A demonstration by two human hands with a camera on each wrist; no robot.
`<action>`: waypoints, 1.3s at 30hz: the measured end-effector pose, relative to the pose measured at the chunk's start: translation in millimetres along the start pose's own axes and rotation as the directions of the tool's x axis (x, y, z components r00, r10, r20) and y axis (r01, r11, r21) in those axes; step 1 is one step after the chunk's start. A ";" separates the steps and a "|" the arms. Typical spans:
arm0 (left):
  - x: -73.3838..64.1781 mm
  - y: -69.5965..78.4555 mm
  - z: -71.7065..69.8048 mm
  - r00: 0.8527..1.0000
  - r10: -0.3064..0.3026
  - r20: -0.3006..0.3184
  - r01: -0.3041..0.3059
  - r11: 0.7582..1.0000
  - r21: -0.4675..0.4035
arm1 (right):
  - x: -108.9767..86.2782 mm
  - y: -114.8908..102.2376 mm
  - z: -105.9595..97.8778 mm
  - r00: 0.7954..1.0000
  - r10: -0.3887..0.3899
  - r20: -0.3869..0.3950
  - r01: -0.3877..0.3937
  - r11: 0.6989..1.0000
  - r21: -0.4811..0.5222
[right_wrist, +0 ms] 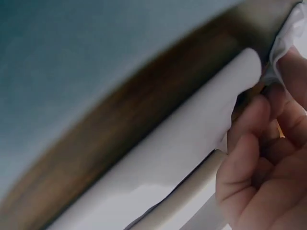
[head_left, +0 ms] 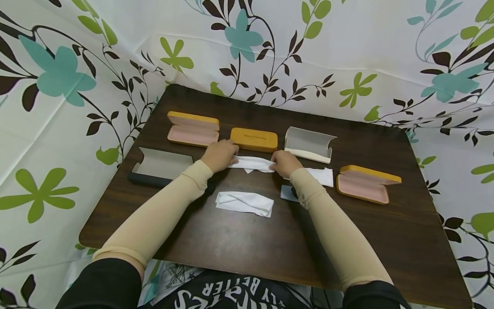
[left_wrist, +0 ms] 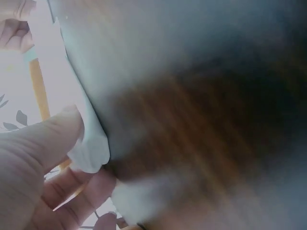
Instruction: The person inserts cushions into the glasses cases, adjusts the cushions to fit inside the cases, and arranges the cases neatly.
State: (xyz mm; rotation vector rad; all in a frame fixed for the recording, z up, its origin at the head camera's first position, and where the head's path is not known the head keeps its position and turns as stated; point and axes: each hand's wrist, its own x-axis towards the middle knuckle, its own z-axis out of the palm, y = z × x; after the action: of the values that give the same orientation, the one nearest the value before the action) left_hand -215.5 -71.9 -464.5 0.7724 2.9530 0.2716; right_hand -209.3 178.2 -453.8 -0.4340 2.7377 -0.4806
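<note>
The white cloth (head_left: 251, 164) between the hands could sag or come unfolded if either pinch loosens, since it seems held only near its ends. A move farther off might nudge the closed yellow case (head_left: 254, 139), and the low right sleeve (head_left: 339, 223) could drag the right-hand cloth (head_left: 323, 176) beside it.

The middle cloth spans both grips: the left hand (head_left: 220, 155) pinches its left end between thumb and fingers, the right hand (head_left: 287, 164) its right end. It lies just on the case's near side; whether it touches the counter (head_left: 239, 244) I cannot tell.
</note>
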 end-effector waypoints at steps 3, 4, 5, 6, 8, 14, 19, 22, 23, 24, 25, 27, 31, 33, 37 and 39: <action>0.1 -3.2 -1.4 1.000 -0.002 0.025 0.004 0.998 -0.067 | -0.5 2.0 -0.9 1.000 -0.005 0.015 0.005 1.000 0.024; -0.4 -4.1 -2.9 0.999 -0.005 0.037 0.009 0.994 -0.109 | -1.0 2.6 -1.4 1.000 -0.007 0.016 0.007 0.999 0.033; -1.1 -5.1 -4.7 0.999 -0.007 0.050 0.015 0.988 -0.155 | -1.7 3.2 -2.1 1.000 -0.010 0.014 0.009 0.999 0.045; -1.9 -6.2 -6.6 0.998 -0.009 0.061 0.021 0.979 -0.204 | -2.1 3.7 -2.8 1.000 -0.013 0.008 0.013 0.998 0.057; -4.0 -8.6 -11.1 0.997 -0.011 0.076 0.034 0.950 -0.311 | -3.0 5.1 -4.5 1.000 -0.021 -0.010 0.021 0.997 0.077; -7.6 -11.8 -18.9 0.996 0.009 0.090 0.037 0.865 -0.501 | -6.4 8.8 -8.8 0.999 -0.017 -0.038 0.022 0.992 0.126; -8.2 -10.2 -22.4 0.993 0.027 0.111 0.035 0.856 -0.516 | -12.4 11.7 -11.3 0.999 -0.009 -0.044 0.017 0.982 0.189; -9.8 -9.6 -24.1 0.993 0.048 0.108 0.015 0.856 -0.517 | -16.6 15.1 -14.1 0.999 -0.010 -0.030 0.016 0.978 0.208; -10.0 -9.3 -24.4 0.993 0.050 0.105 0.012 0.855 -0.519 | -17.5 16.6 -15.1 1.000 -0.010 -0.025 0.015 0.977 0.215; -10.4 -8.8 -25.0 0.993 0.048 0.104 0.013 0.852 -0.524 | -18.8 17.6 -16.5 1.000 -0.011 -0.021 0.015 0.975 0.221; -9.3 -7.6 -25.6 0.994 0.046 0.101 0.014 0.849 -0.528 | -20.0 19.4 -18.5 1.000 -0.012 -0.021 0.017 0.974 0.226; -6.6 -4.9 -26.3 0.995 0.040 0.089 0.015 0.842 -0.540 | -22.8 22.5 -22.7 1.000 -0.016 -0.025 0.022 0.970 0.240; -1.7 1.3 -27.2 0.995 0.021 0.093 0.042 0.783 -0.621 | -28.9 28.5 -30.3 0.999 -0.017 -0.043 0.028 0.961 0.275; 0.5 4.6 -27.2 0.993 0.005 0.114 0.073 0.734 -0.675 | -31.8 32.0 -33.9 0.999 -0.011 -0.049 0.025 0.958 0.287; 7.5 12.0 -26.5 0.988 -0.022 0.155 0.134 0.633 -0.762 | -36.7 39.7 -43.0 0.998 0.018 -0.053 -0.001 0.949 0.316; 12.1 16.4 -27.1 0.987 -0.024 0.160 0.142 0.610 -0.780 | -38.2 44.1 -48.7 0.998 0.034 -0.054 -0.014 0.946 0.324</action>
State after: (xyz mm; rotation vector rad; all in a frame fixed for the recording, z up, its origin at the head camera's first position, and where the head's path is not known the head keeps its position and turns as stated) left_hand -221.4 -56.0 -435.2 0.4708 2.3083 1.3421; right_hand -203.1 244.4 -416.9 -0.3046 2.6448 -0.9319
